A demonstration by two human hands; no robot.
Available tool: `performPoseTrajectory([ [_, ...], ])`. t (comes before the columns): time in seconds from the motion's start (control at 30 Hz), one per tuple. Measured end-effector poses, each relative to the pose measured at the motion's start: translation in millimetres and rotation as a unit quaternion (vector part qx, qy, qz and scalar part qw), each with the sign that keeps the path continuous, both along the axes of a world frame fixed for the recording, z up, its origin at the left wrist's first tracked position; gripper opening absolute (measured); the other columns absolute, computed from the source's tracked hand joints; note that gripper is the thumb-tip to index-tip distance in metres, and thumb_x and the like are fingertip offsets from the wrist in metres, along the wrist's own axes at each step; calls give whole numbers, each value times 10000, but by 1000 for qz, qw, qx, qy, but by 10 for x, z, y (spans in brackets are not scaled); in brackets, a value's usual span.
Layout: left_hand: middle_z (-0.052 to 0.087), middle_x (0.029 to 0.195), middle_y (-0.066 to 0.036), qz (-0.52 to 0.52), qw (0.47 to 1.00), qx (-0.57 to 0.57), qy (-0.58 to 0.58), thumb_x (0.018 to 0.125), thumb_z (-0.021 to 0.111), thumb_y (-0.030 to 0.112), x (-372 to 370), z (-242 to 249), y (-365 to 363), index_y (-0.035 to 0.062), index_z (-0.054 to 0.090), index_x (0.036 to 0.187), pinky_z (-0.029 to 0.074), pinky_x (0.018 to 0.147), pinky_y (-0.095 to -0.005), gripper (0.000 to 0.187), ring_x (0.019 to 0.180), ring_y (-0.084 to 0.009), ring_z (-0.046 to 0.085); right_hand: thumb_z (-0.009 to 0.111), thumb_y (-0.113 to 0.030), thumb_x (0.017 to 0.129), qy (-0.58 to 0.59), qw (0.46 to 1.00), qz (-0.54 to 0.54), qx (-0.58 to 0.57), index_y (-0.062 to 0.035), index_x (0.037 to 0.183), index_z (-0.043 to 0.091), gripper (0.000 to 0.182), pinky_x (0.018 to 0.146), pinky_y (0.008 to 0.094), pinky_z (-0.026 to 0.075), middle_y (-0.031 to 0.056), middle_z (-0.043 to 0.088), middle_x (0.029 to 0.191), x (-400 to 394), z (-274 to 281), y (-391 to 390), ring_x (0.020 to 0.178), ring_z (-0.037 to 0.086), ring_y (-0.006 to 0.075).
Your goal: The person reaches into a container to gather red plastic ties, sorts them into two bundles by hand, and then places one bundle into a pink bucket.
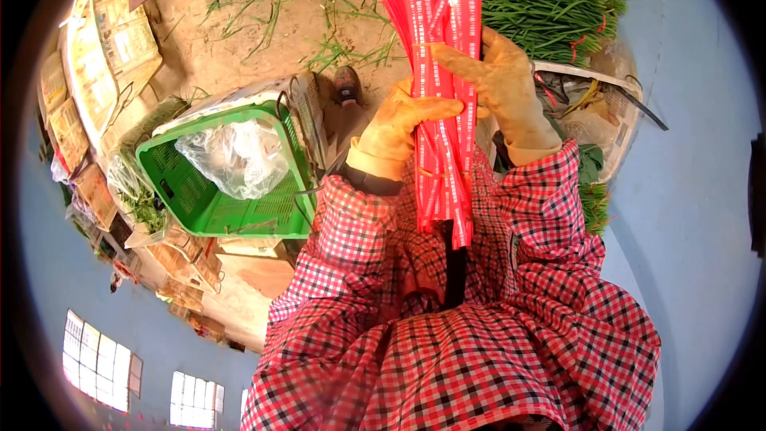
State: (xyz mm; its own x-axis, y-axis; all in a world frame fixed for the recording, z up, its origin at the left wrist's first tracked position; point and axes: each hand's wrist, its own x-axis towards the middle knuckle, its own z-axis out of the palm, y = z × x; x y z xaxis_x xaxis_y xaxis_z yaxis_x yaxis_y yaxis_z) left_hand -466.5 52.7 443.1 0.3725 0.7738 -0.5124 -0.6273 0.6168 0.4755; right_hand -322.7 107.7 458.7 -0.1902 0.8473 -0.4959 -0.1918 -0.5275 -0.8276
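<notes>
A thick bundle of red printed tape strips [437,72] hangs lengthwise between my hands, in front of my checked sleeves. My left hand [396,129], in a tan rubber glove, grips the bundle around its middle, thumb lying across the strips. Higher up on the other side, my right hand [504,84], gloved alike, closes on the strips with its thumb across them. The strips fan out at the top, and their lower ends hang uneven above my lap. Fingers behind the bundle are hidden.
To the left stands a green plastic crate [219,215] holding a clear plastic bag [238,158]. Bundled green stalks [527,8] are piled at upper right, above a pale basket [618,124]. Loose green stalks [263,28] litter the floor. Cardboard boxes [120,56] line the far left.
</notes>
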Motion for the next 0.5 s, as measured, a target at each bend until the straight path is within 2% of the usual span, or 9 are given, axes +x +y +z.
performPoseTrajectory([
  [0.1,661,1022,-117,-15,998,-26,-52,772,658,53,-10,-35,-33,-2,561,1141,536,801,-332,386,905,-212,656,733,-106,789,32,999,14,-23,13,1095,586,359,587,246,539,84,675,938,90,40,33,752,653,124],
  [0.2,643,1068,-124,-30,987,-71,-138,760,660,80,-16,57,-15,16,519,1209,535,845,-389,475,942,-254,647,704,-165,824,30,998,4,-61,-7,1109,589,346,554,231,534,72,670,957,106,156,22,753,654,108],
  [0.3,635,1088,-137,-25,986,-62,-154,757,653,66,-13,142,54,9,510,1216,534,857,-406,485,948,-271,645,679,-220,847,7,999,8,-51,-29,1116,599,339,520,231,526,59,669,951,126,269,76,737,649,98],
  [0.37,633,1092,-141,-18,987,-56,-152,757,654,64,-18,5,41,9,506,1222,533,856,-412,491,955,-276,642,678,-226,849,3,998,7,-68,-40,1118,603,336,506,227,519,51,670,936,119,271,111,733,647,91],
  [0.4,633,1093,-141,-12,984,-59,-170,756,656,63,-10,9,45,9,505,1223,533,858,-413,494,958,-275,641,672,-242,855,-17,997,6,-78,-33,1079,628,310,543,249,510,51,676,902,115,281,109,703,640,106],
  [0.43,633,1094,-141,-5,980,-61,-188,756,659,63,-4,11,40,9,505,1224,532,860,-413,496,960,-274,640,672,-242,855,-78,996,23,-34,-25,1066,632,305,565,260,507,62,677,889,133,173,89,700,636,118],
  [0.5,634,1100,-120,-10,985,-65,-157,737,693,78,-5,4,-19,21,504,1233,526,863,-393,534,964,-257,639,666,-252,858,-154,987,40,20,-12,1038,638,301,612,286,500,93,677,867,137,-5,26,694,628,142],
])
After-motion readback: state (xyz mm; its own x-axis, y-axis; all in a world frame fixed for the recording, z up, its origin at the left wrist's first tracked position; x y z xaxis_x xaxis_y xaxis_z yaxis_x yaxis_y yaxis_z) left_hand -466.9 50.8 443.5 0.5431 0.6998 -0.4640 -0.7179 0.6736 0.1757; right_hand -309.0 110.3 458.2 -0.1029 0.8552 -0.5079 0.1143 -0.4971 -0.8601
